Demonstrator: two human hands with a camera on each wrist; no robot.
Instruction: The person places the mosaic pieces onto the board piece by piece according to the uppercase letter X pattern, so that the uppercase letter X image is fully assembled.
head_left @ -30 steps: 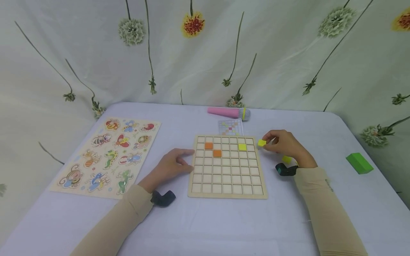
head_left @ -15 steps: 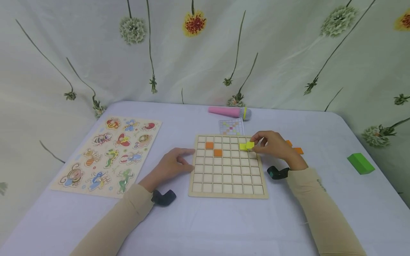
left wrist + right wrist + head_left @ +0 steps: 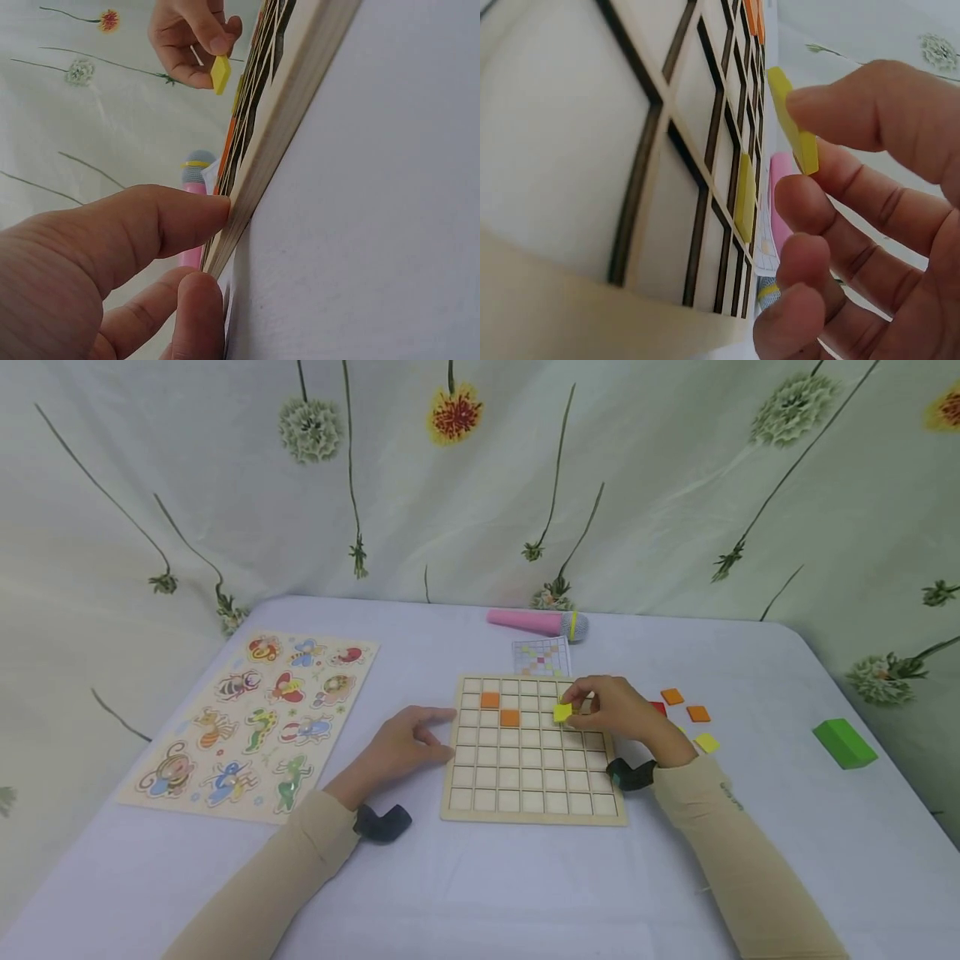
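A wooden grid board (image 3: 532, 819) lies flat in the middle of the table. Two orange tiles (image 3: 490, 700) sit in its cells at upper left, and one yellow tile (image 3: 745, 199) sits in a cell at upper right. Another yellow tile (image 3: 562, 713) is pinched between the thumb and fingers of my right hand (image 3: 618, 714). Both wrist views show that tile raised off the board and tilted. My left hand (image 3: 401, 745) touches the board's left edge with its thumb and fingertips, fingers fairly straight. From above, the right hand hides some upper-right cells.
Loose orange tiles (image 3: 698, 714), a red tile (image 3: 660, 707) and yellow tiles (image 3: 707, 742) lie right of the board. A pattern card (image 3: 542, 657) and pink toy microphone (image 3: 528, 622) are behind it. An insect puzzle board (image 3: 255, 727) lies left; a green block (image 3: 843, 743), far right.
My right hand has carried the yellow tile leftward from beside the board to above its upper-right cells. This uncovered loose tiles on the right. The left hand stays at the board's edge.
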